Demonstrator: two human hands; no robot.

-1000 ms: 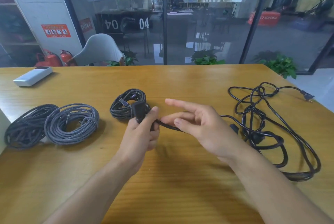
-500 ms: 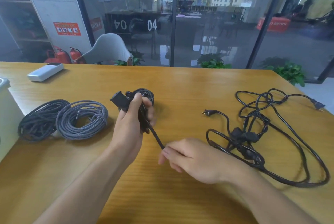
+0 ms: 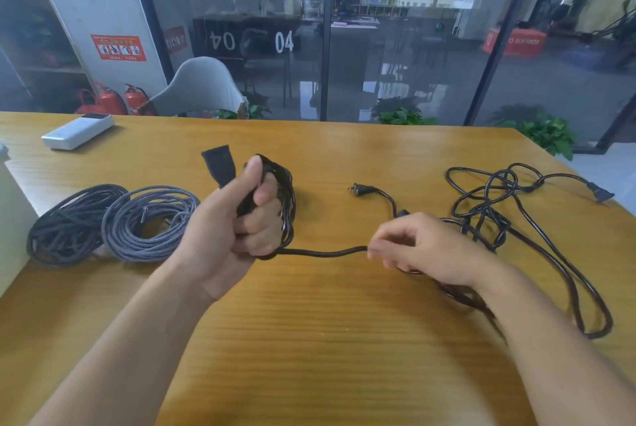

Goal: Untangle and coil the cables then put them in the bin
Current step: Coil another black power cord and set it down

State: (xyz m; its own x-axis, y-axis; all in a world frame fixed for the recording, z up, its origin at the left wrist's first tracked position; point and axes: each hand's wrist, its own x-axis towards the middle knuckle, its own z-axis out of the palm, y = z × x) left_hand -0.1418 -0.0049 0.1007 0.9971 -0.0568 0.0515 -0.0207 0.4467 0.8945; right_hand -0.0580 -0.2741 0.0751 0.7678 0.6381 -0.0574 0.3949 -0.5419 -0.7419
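Note:
My left hand (image 3: pixel 237 229) grips a black power cable (image 3: pixel 323 252) just below its socket end (image 3: pixel 218 165), with several loops wound round the fingers. The cable runs right along the table to my right hand (image 3: pixel 423 246), whose fingertips pinch it. Behind my right hand lies a tangle of black power cables (image 3: pixel 495 215), with one plug (image 3: pixel 358 189) on the table and another plug (image 3: pixel 600 193) at the far right. Two coiled braided cables rest at the left, a dark one (image 3: pixel 65 226) and a grey one (image 3: pixel 148 222). The white bin (image 3: pixel 10 219) shows at the left edge.
A white power bank (image 3: pixel 77 131) lies at the back left of the wooden table (image 3: pixel 309 339). A grey chair (image 3: pixel 203 88) stands behind the far edge, in front of glass walls. The table's right edge is close to the tangle.
My left hand has lifted the coil and socket end higher. My right hand slid right along the cable, and the stretch between the hands has grown longer.

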